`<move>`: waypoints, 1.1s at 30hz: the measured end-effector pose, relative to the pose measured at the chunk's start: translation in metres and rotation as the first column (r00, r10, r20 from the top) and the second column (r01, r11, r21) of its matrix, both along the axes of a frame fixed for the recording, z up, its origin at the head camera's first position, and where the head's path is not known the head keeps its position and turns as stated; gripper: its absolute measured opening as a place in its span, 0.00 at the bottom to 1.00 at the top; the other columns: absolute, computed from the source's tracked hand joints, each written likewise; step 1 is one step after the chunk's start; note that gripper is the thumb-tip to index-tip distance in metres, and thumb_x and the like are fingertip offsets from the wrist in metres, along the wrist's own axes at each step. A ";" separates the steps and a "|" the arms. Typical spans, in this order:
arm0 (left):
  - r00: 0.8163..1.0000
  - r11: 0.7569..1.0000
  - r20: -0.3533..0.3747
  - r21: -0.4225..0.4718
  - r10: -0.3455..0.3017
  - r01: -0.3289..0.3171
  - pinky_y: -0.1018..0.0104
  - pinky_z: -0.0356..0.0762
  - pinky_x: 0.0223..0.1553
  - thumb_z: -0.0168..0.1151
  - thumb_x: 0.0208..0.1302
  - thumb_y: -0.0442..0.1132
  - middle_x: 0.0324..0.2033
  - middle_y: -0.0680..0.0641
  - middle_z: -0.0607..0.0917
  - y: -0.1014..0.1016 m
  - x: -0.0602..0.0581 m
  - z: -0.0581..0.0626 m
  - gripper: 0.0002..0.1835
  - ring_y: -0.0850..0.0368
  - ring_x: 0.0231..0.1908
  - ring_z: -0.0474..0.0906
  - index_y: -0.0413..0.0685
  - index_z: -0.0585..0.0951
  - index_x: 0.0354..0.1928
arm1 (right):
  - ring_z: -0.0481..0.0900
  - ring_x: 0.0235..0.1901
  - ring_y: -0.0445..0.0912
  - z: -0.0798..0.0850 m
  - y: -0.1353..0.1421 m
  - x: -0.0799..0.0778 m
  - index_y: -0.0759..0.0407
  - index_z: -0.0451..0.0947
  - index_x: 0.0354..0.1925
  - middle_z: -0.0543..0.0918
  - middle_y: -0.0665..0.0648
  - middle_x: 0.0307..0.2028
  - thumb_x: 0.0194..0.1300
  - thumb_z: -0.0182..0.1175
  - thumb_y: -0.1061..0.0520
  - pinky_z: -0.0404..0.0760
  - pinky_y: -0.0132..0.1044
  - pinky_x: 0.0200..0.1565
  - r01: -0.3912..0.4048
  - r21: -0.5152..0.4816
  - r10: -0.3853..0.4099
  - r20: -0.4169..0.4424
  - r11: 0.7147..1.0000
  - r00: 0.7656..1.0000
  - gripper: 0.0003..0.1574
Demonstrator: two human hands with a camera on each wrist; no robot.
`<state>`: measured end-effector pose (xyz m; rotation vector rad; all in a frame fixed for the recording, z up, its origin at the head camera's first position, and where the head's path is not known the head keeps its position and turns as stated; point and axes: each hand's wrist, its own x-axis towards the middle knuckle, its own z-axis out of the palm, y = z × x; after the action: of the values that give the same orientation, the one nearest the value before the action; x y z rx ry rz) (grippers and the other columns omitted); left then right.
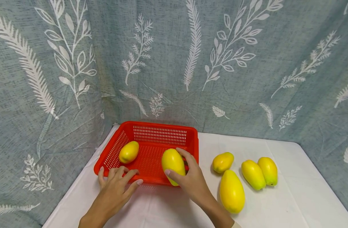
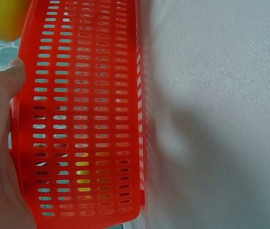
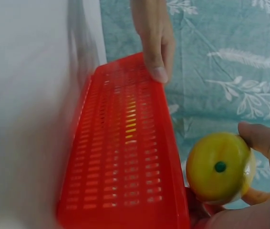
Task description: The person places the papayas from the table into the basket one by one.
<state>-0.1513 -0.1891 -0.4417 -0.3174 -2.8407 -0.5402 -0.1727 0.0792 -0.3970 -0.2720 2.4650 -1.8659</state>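
Note:
My right hand (image 1: 192, 175) holds a yellow papaya (image 1: 173, 166) with a greenish tip above the near right part of a red plastic basket (image 1: 145, 124). In the right wrist view, the round end of this papaya (image 3: 219, 168) shows a small green spot, with thumb and fingers about it. My left hand (image 1: 114, 188) grips the basket's near rim, its fingers over the edge and the thumb on the outer side, as the left wrist view shows. Inside the basket at the left lies another papaya (image 1: 129, 152).
Right of the basket, several more papayas lie on the white tablecloth (image 1: 291, 196): a small one (image 1: 223, 162), a large one (image 1: 232, 191) nearer me, and a touching pair (image 1: 253, 174) farther right. A grey-green curtain (image 1: 168, 63) with white leaf prints hangs behind and beside the table.

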 end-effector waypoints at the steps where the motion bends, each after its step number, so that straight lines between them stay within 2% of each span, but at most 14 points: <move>1: 1.000 1.000 0.003 0.000 0.002 -0.002 0.18 0.35 0.67 0.63 0.74 0.61 0.46 0.44 0.81 0.000 0.000 0.000 0.22 0.35 0.56 0.71 0.56 0.86 0.57 | 0.77 0.55 0.55 0.000 -0.002 -0.001 0.39 0.68 0.75 0.74 0.54 0.64 0.64 0.74 0.42 0.85 0.44 0.50 0.002 -0.001 -0.002 -0.004 1.000 1.000 0.46; 6: 1.000 1.000 0.016 -0.001 0.009 -0.009 0.18 0.34 0.67 0.65 0.72 0.59 0.48 0.42 0.82 0.000 0.000 0.000 0.22 0.34 0.57 0.71 0.54 0.86 0.58 | 0.77 0.56 0.54 0.000 -0.011 -0.007 0.40 0.67 0.76 0.74 0.53 0.64 0.64 0.74 0.42 0.86 0.46 0.51 0.013 0.008 -0.012 -0.031 1.000 0.999 0.46; 13: 1.000 1.000 0.012 -0.007 0.005 -0.005 0.18 0.34 0.67 0.65 0.73 0.59 0.50 0.40 0.82 0.000 0.000 -0.001 0.23 0.34 0.57 0.71 0.53 0.86 0.59 | 0.71 0.69 0.53 0.000 -0.013 -0.010 0.40 0.64 0.78 0.72 0.53 0.70 0.66 0.74 0.41 0.78 0.52 0.63 0.027 0.023 -0.025 -0.073 0.999 0.997 0.49; 18: 1.000 1.000 0.018 -0.006 0.008 -0.007 0.19 0.34 0.67 0.64 0.73 0.60 0.50 0.41 0.81 -0.001 0.000 -0.001 0.23 0.34 0.57 0.70 0.53 0.86 0.59 | 0.71 0.70 0.56 -0.002 -0.008 -0.009 0.40 0.64 0.78 0.71 0.54 0.72 0.65 0.74 0.39 0.76 0.57 0.66 0.033 0.018 -0.032 -0.065 0.999 0.997 0.50; 23: 1.000 1.000 0.017 -0.006 0.007 -0.007 0.19 0.34 0.67 0.64 0.73 0.61 0.49 0.42 0.81 -0.001 0.000 -0.001 0.23 0.35 0.57 0.70 0.55 0.85 0.60 | 0.72 0.69 0.54 0.000 -0.003 -0.007 0.41 0.65 0.78 0.72 0.53 0.72 0.65 0.75 0.39 0.78 0.56 0.65 0.038 0.011 -0.037 -0.080 0.999 0.996 0.50; 29: 1.000 1.000 0.007 -0.006 0.006 -0.006 0.19 0.34 0.67 0.62 0.74 0.62 0.49 0.42 0.81 -0.001 0.000 -0.001 0.24 0.35 0.57 0.70 0.55 0.85 0.59 | 0.71 0.69 0.50 0.002 0.000 -0.004 0.37 0.65 0.78 0.71 0.49 0.71 0.63 0.76 0.38 0.77 0.53 0.65 0.039 0.001 -0.039 -0.066 0.999 0.997 0.51; 33: 1.000 1.000 0.003 -0.005 0.004 -0.004 0.19 0.35 0.67 0.63 0.74 0.61 0.49 0.42 0.81 -0.001 0.000 -0.001 0.24 0.34 0.57 0.70 0.53 0.86 0.59 | 0.71 0.70 0.51 0.004 0.002 -0.002 0.39 0.64 0.78 0.70 0.48 0.72 0.63 0.77 0.38 0.76 0.53 0.65 0.038 -0.003 -0.039 -0.059 0.999 0.998 0.52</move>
<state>-0.1516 -0.1903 -0.4430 -0.3118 -2.8459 -0.5330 -0.1744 0.0817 -0.3931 -0.2855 2.5242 -1.9023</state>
